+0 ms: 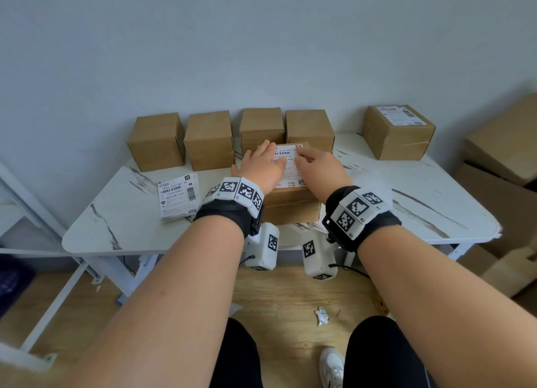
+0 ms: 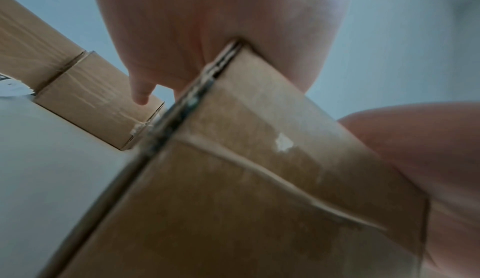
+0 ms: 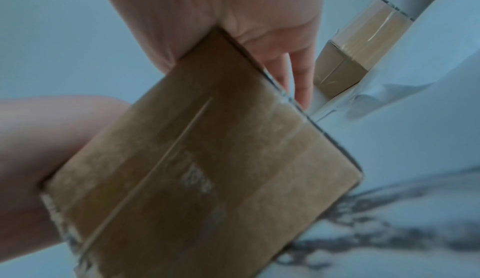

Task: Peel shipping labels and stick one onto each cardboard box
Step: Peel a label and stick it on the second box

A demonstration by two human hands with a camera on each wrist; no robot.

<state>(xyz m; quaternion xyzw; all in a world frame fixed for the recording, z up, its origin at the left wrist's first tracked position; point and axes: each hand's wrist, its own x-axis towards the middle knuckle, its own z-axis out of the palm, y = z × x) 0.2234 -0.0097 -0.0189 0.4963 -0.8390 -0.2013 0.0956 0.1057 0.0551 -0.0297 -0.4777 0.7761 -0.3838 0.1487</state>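
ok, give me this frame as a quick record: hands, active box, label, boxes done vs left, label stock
left hand: flat on the label, pressing
right hand: flat on the label, pressing
active box: front centre of the table, under both hands
label: on top of the active box, partly hidden by the hands
labelled box: far right, label on top
bare boxes: four in a row at the back
label stack: on the table, left of the active box
floor scrap: crumpled paper between the feet
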